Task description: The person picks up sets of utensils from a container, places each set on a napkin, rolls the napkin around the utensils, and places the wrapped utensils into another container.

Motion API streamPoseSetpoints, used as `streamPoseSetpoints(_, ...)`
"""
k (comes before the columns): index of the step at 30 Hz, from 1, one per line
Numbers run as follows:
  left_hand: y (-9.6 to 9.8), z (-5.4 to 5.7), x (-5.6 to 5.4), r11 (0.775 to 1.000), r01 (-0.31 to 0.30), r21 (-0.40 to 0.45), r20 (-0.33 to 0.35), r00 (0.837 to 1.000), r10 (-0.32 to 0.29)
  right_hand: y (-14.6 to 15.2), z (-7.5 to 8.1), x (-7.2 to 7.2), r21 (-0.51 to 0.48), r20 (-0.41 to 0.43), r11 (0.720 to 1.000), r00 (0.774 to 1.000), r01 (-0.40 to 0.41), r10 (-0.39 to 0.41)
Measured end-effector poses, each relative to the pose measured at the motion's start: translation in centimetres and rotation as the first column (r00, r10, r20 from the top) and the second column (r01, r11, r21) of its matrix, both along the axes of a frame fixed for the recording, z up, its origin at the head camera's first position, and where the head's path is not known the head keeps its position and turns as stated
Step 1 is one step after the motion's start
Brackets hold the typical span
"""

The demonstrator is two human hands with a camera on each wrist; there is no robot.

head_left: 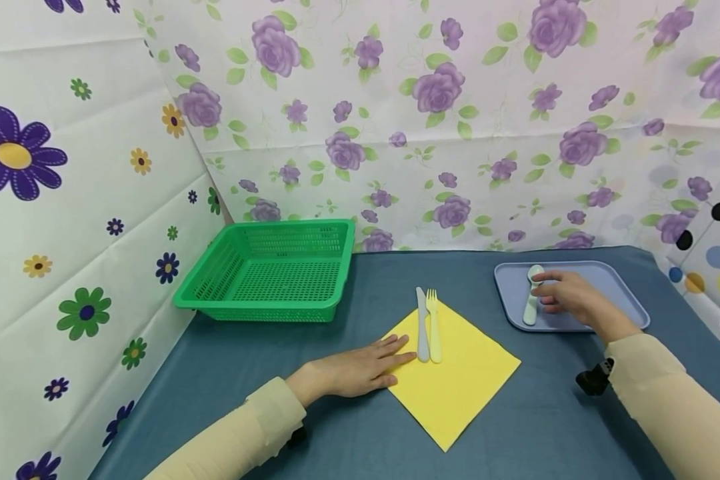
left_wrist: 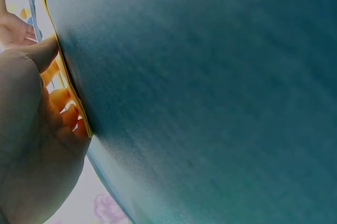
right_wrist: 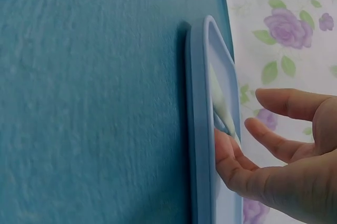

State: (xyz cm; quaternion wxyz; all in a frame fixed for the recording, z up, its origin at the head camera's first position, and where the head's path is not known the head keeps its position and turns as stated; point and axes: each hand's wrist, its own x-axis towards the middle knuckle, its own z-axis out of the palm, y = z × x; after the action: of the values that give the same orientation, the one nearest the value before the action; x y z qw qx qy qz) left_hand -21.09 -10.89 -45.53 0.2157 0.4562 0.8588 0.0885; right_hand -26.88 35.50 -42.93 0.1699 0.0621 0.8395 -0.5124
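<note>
My left hand [head_left: 369,367] rests with its fingers spread on the left part of a yellow napkin [head_left: 471,363], which lies diamond-wise. A grey plastic knife [head_left: 422,327] and a pale yellow fork [head_left: 434,327] lie side by side on this napkin, just beyond the left fingertips. My right hand [head_left: 567,297] hovers over a blue-grey tray [head_left: 615,300], its fingers loosely bent beside a pale green spoon [head_left: 531,303]. In the right wrist view, thumb and fingers stand apart near the spoon [right_wrist: 222,105]; whether a lower finger touches it, I cannot tell.
A green plastic basket [head_left: 258,313] stands at the back left of the blue-covered table [head_left: 216,400]. Flowered cloth [head_left: 336,93] hangs along the back and the left side. A black object [head_left: 594,379] shows at the right sleeve's cuff.
</note>
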Motion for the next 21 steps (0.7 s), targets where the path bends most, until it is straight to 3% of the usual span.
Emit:
streamPoseSetpoints(10, 0.0, 0.0, 0.1, 1.0, 0.0, 0.001, -0.005, 1.0, 0.0, -1.5, -0.6, -0.4, 0.127, -0.042, 0.991, 0.999, 0.034, -0.029)
streamPoseSetpoints(21, 0.0, 0.0, 0.1, 1.0, 0.002, 0.001, -0.003, 1.0, -0.002, -2.3, -0.8, 0.1, 0.154, -0.14, 0.988, 0.99, 0.032, -0.011)
